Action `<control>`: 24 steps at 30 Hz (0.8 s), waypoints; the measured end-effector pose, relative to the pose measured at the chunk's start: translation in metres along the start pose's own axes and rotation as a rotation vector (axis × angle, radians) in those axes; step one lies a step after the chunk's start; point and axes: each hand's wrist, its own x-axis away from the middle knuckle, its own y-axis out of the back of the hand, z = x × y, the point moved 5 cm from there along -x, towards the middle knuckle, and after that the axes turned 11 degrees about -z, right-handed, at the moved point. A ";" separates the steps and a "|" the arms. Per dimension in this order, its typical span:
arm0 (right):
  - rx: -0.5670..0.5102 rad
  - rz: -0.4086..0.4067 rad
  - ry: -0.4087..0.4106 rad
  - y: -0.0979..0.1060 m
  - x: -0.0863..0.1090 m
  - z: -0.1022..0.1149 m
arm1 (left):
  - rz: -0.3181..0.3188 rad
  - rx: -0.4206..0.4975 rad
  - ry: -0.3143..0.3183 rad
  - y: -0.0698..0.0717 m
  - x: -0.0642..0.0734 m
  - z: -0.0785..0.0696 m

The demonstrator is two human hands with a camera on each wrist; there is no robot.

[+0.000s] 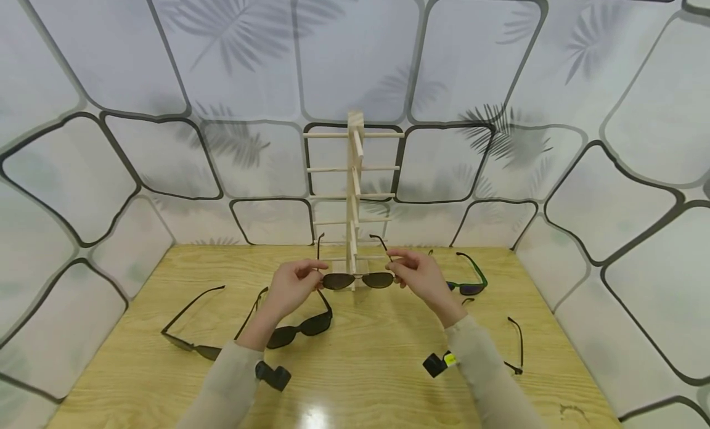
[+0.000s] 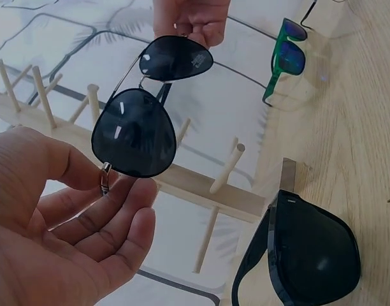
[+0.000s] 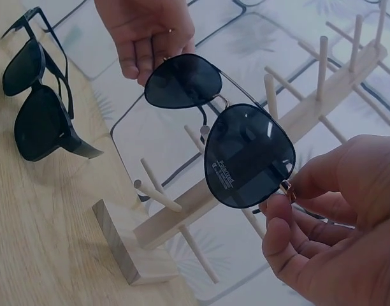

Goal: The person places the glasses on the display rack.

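A pair of dark aviator sunglasses (image 1: 378,280) is held in the air between both hands, lenses toward me, in front of a wooden display rack (image 1: 352,188). My left hand (image 1: 293,286) pinches the frame near its left hinge, as the left wrist view shows with the thumb and fingers at the metal hinge (image 2: 105,178). At the other hinge, my right hand (image 1: 417,275) pinches the frame between thumb and fingers. The temples extend back toward the lower pegs of the rack. Whether they touch a peg, I cannot tell.
Black sunglasses (image 1: 300,330) and another dark-lensed pair (image 1: 191,347) lie on the wooden table (image 1: 355,386) at left. To the right are green-framed sunglasses (image 1: 471,288) and another pair (image 1: 520,346), partly hidden by the right arm. A patterned cloth (image 1: 355,59) encloses the back and sides.
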 end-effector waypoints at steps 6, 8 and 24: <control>-0.045 -0.014 -0.042 -0.003 -0.004 -0.002 | -0.009 0.034 0.024 -0.001 -0.006 0.003; -0.050 -0.018 -0.047 -0.005 -0.005 -0.003 | -0.012 0.047 0.035 -0.001 -0.008 0.005; -0.112 -0.003 -0.088 -0.008 -0.006 0.005 | -0.008 0.134 0.100 -0.005 -0.015 0.015</control>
